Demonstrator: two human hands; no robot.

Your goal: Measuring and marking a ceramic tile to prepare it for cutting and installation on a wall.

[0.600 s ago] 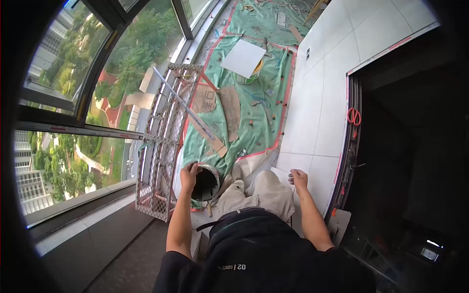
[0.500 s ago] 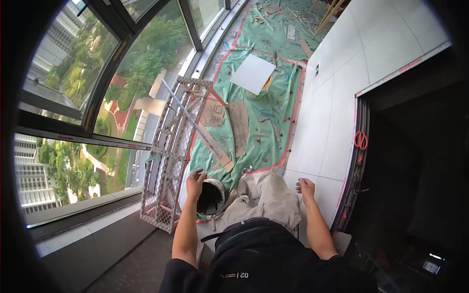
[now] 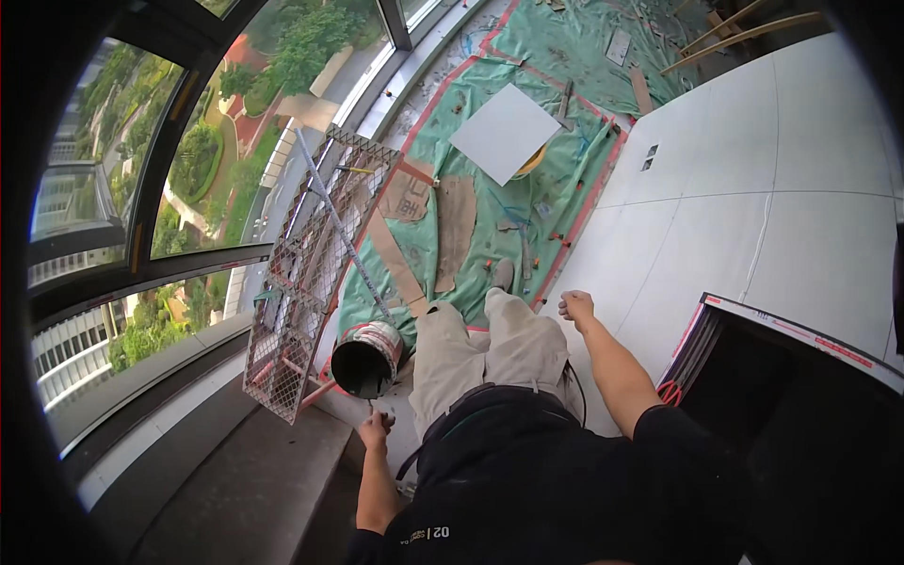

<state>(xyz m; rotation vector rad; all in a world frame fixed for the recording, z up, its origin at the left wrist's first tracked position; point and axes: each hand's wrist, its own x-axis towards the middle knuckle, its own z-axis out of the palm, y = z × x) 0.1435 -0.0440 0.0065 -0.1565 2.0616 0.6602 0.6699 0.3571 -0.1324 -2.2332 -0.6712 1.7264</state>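
Note:
My left hand (image 3: 376, 429) hangs low on the left with its fingers loosely curled, and I see nothing held in it. Just ahead of it stands a round bucket (image 3: 383, 339) with a pale, stained outside and a dark inside; a small dark bit shows between hand and rim. Farther forward on the right, my right hand (image 3: 576, 306) is curled into a loose fist, empty, beside the white tiled wall (image 3: 697, 245). Between my hands are my beige trouser legs, with one shoe (image 3: 504, 275) on the green sheeting (image 3: 527, 226).
A metal mesh frame (image 3: 320, 226) lies along the windows at left, a long straight bar (image 3: 330, 202) across it. Ahead are cardboard pieces (image 3: 457, 231) and a white square board (image 3: 505, 134) atop a tub. At right is a dark doorway (image 3: 753, 405). Wooden poles (image 3: 744, 38) lean far off.
The view has swung and moved forward. My left hand has gone back from beside the bucket to behind it. My right hand has come forward, and one foot now shows ahead on the sheeting.

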